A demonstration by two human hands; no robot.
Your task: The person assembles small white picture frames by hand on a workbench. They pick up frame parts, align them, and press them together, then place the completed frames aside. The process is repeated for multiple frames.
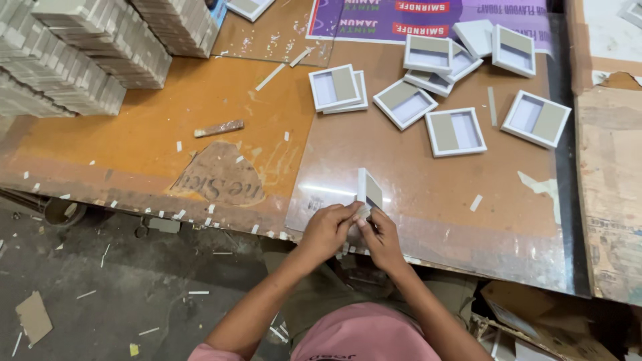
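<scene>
Head view, looking down over the counter [200, 127]: both hands are pinched onto one small white tray box [368, 190], held on edge at the near rim of the counter. The left hand [326, 230] closes its fingers on the lower corner, the right hand [382, 239] grips just beside it, thumbs touching the white edge, so the piece in hand looks to be mid-work, not yet set down.

Further back, a spread of the same white-framed tray boxes [455, 132] lies open side up, grey card showing inside; about nine of them, some overlapping near the purple poster [374, 17]. That reads as the finished pile so far.

At far left, big rows of stacked grey boards [80, 47] stand well apart from the hands. If those are the stock to go, plenty is left. White paper offcuts [270, 76] litter the counter and the floor [100, 294] below, and a small wooden stick [219, 128] lies alone.
</scene>
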